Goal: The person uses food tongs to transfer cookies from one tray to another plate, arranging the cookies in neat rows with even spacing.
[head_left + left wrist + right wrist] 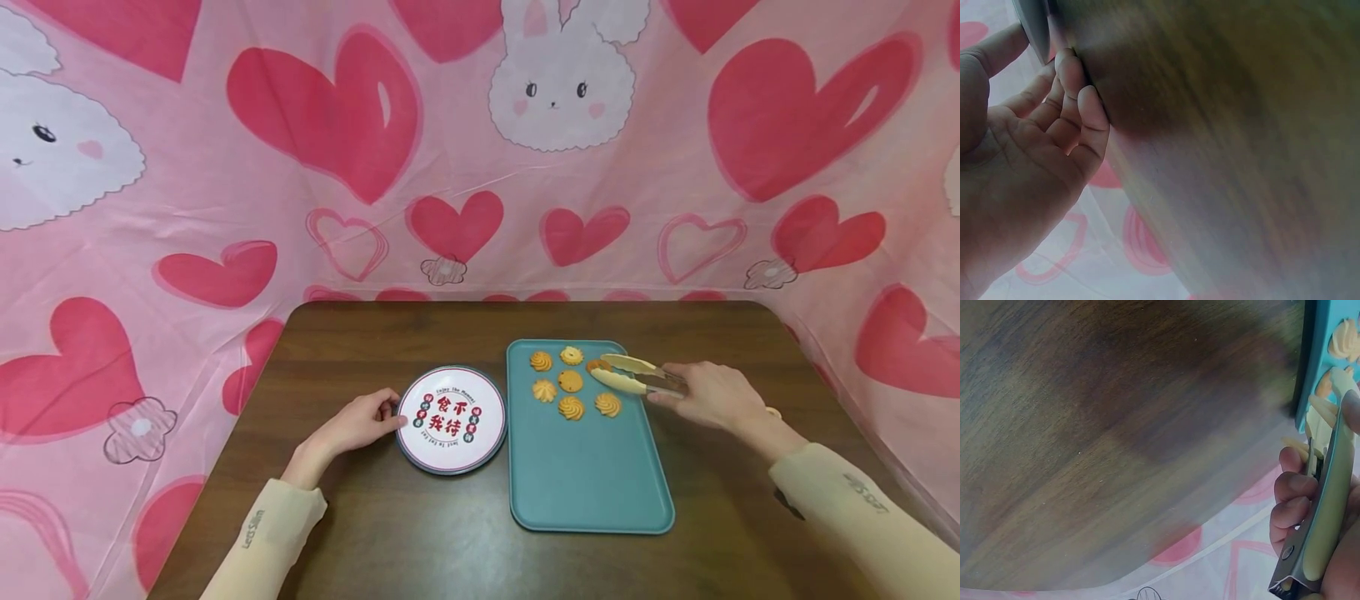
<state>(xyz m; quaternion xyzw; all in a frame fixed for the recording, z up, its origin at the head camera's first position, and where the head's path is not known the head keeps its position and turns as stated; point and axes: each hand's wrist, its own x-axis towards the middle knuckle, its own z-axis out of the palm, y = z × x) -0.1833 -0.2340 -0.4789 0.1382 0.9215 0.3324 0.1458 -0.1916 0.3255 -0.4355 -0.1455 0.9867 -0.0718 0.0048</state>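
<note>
currently, a pair of tongs [618,382] is being gripped by the right hand [712,393], fingers curled round it, with a browned cookie [596,366] being straddled by the parted tips near the far right corner of a teal tray [585,483]; whether it is being squeezed cannot be told. six other cookies [571,407] are being carried by the same tray. just beside it, on a brown table [405,542], a white plate's [452,454] rim is being pinched by the left hand [363,421].
</note>
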